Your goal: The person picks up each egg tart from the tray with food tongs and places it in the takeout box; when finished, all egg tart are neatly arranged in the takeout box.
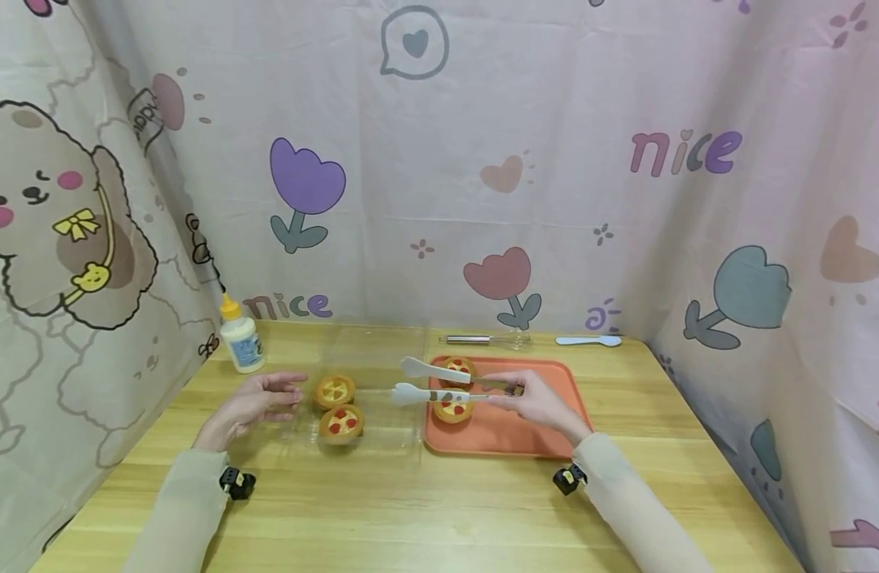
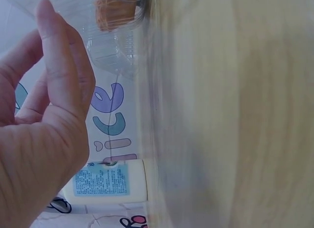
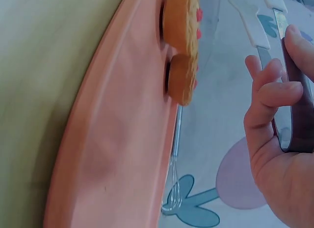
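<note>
My right hand (image 1: pixel 528 395) grips a pair of food tongs (image 1: pixel 439 382) with white tips and metal arms, held above the orange tray (image 1: pixel 525 434). The tips point left and stand apart with nothing between them. Beneath them, at the tray's left side, are two tarts with red toppings, a rear one (image 1: pixel 457 368) and a front one (image 1: pixel 452 410). My left hand (image 1: pixel 256 406) hovers at the left edge of a clear plastic box (image 1: pixel 389 438), fingers bent loosely and holding nothing. Inside that box sit a yellow-topped tart (image 1: pixel 334 391) and a red-topped tart (image 1: pixel 341 426).
A white glue bottle (image 1: pixel 243 342) with a yellow cap stands at the back left. Along the rear edge lie a whisk (image 1: pixel 489 340) and a light blue spoon (image 1: pixel 588 341). The box's clear lid (image 1: pixel 378 346) stands open behind it, before a patterned curtain (image 1: pixel 425 199).
</note>
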The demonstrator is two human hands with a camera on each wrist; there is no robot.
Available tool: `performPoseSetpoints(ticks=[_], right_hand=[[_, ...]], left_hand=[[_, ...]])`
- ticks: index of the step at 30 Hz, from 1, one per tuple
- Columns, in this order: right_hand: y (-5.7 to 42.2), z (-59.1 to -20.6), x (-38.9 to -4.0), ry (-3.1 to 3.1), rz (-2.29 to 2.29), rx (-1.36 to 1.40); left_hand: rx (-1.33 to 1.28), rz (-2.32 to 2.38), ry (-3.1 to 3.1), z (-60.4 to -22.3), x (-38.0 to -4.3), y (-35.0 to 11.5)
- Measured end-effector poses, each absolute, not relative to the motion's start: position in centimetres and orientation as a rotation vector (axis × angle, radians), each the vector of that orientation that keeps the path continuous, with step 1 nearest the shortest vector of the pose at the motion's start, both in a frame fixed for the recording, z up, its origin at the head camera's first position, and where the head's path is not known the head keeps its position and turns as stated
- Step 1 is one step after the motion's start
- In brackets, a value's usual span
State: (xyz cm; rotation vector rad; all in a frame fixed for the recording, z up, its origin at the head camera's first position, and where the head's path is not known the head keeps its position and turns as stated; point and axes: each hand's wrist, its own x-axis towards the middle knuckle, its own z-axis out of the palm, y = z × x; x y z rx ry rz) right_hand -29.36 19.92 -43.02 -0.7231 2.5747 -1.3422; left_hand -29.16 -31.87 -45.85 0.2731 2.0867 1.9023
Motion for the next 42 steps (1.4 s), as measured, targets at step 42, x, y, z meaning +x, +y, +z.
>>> performPoseSetpoints(ticks=[42], right_hand=[[26.3, -44.1, -29.4, 2.603, -1.253, -0.701]], left_hand=[[0.212, 1.883, 2.105, -45.5, -29.1, -31.6]])
